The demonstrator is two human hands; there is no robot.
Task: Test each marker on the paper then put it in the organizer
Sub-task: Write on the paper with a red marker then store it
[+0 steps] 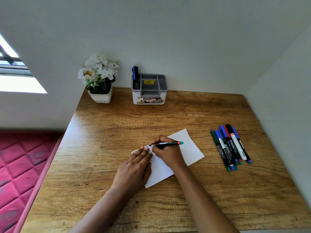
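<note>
Your right hand (165, 153) grips the marker (168, 143), testing it on paper (191, 148) your flat left hand (134, 167) pins; next, reach the organizer (149, 98) beyond the paper.

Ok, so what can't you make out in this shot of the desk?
Head view only:
1. Scribbles on the paper: tiny, partly under the left hand.
2. Ink colour of the marker in the right hand: tip too small.
3. Stored markers in the organizer: lower halves behind its wall.
4. Loose markers: overlapping, count uncertain.
</note>
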